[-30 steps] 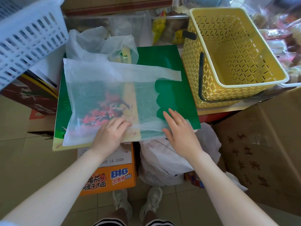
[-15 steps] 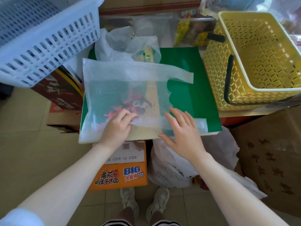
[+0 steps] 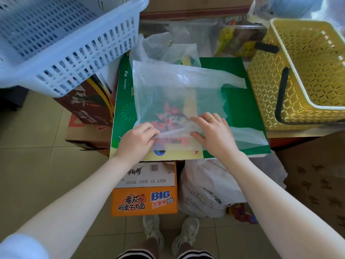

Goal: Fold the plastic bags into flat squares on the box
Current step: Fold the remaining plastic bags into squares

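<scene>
Right at the centre, a thin, cloudy, see-through plastic bag [image 3: 171,96] lies spread flat on a glossy green box [image 3: 237,101], its two handle strips trailing toward 3 o'clock. Its film looks soft and faintly crinkled, and the box's red and yellow print shows through it. At the bag's 6 o'clock edge a narrow strip of film is turned up into a shallow fold between the two hands.

The left hand [image 3: 137,140] sits at the bag's 7 o'clock corner with fingers curled, pinching the folded edge between thumb and fingertips. The right hand [image 3: 212,133] lies at about 5 o'clock on the bag, fingers nearly straight and spread, pressing the film flat; it holds nothing, and a ring shows on one finger.

At the box's 12 o'clock edge lies a second bag [image 3: 162,49], loose and rumpled. At 10 o'clock a pale blue basket [image 3: 61,42] with slotted walls tilts over a dark carton. At 3 o'clock stands a yellow basket [image 3: 302,75] of lattice plastic with a black handle. Below the green box, at 6 o'clock, an orange noodle carton [image 3: 144,200] stands just beside a stuffed white sack [image 3: 207,193] on the tiled floor [image 3: 37,165].
</scene>
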Action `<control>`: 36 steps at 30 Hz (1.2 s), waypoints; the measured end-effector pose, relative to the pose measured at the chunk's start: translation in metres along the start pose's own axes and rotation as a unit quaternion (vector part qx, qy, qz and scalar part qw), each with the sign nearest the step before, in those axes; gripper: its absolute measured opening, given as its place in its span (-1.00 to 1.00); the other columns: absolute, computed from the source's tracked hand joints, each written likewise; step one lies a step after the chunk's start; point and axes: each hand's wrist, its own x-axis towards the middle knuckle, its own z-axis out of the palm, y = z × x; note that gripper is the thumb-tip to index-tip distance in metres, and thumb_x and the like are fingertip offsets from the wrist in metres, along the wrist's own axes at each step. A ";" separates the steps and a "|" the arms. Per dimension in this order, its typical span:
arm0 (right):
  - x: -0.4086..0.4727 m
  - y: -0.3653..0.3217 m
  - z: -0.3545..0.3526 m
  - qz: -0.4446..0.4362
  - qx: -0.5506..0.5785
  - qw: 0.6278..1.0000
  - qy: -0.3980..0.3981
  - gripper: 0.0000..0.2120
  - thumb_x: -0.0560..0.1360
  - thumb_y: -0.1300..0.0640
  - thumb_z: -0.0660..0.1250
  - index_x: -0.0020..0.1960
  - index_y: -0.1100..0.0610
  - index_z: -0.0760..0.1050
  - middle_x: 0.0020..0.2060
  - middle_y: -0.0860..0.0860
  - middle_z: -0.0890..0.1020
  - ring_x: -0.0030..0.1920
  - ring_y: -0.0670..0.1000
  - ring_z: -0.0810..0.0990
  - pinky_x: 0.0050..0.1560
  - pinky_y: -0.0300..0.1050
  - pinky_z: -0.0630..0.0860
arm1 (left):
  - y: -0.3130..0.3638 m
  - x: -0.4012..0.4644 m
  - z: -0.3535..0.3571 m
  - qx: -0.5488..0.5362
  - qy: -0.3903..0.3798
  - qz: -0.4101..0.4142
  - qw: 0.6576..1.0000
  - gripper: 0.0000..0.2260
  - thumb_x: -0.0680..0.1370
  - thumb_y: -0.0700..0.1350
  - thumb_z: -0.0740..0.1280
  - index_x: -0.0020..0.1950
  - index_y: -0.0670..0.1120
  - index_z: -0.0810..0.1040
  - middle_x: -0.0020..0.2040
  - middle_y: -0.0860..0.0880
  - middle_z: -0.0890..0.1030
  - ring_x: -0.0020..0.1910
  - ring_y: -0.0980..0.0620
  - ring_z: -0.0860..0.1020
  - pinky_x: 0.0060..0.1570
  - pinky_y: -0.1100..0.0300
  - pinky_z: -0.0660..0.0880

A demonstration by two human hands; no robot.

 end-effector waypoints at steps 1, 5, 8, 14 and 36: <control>0.004 -0.004 0.000 -0.029 -0.004 0.999 -0.014 -0.69 0.33 0.06 0.39 0.04 0.14 0.61 -0.14 0.10 0.63 -0.18 0.19 0.57 -0.19 -0.01 0.47 | 0.000 0.003 -0.002 -0.006 0.006 0.002 1.000 -0.81 0.47 -0.10 0.21 -0.19 -0.15 0.58 -0.23 -0.04 0.57 -0.27 -0.03 0.50 -0.40 0.19 0.44; 0.022 -0.010 -0.004 -0.033 -0.031 0.999 -0.025 -0.92 0.34 0.19 0.37 -0.21 0.19 0.59 -0.28 0.11 0.61 -0.28 0.18 0.56 -0.29 -0.12 0.33 | 0.003 0.011 -0.015 0.006 0.034 0.017 0.999 -0.89 0.45 -0.15 0.28 -0.25 -0.16 0.50 -0.26 -0.05 0.52 -0.41 -0.05 0.46 -0.49 0.22 0.37; 0.029 -0.015 -0.011 0.010 -0.046 0.999 0.025 -0.86 0.20 0.39 0.20 -0.28 0.23 0.46 -0.42 0.12 0.49 -0.47 0.14 0.47 -0.45 -0.28 0.09 | 0.005 0.008 -0.023 0.024 0.044 0.021 0.999 -0.96 0.39 -0.22 0.16 -0.24 -0.14 0.39 -0.32 -0.06 0.46 -0.45 -0.04 0.39 -0.52 0.24 0.25; 0.004 -0.027 0.006 -0.040 -0.120 0.992 -0.011 -0.76 0.14 0.35 0.25 -0.19 0.22 0.47 -0.35 0.12 0.48 -0.45 0.14 0.48 -0.46 -0.19 0.10 | -0.006 -0.013 -0.011 0.044 -0.049 -0.003 0.998 -0.72 0.34 -0.41 0.23 -0.03 -0.15 0.44 -0.19 -0.14 0.61 -0.24 -0.12 0.59 -0.33 0.13 0.49; -0.098 0.002 0.029 0.103 -0.116 0.979 -0.132 -0.43 0.56 -0.21 -0.09 0.49 0.02 0.16 0.47 0.17 0.22 0.45 0.24 0.19 0.39 0.07 0.01 | -0.024 -0.023 0.018 0.223 -0.247 0.059 0.941 -0.17 0.36 0.47 -0.06 0.50 0.12 -0.24 0.52 -0.12 -0.15 0.47 -0.17 -0.19 0.42 -0.04 -0.23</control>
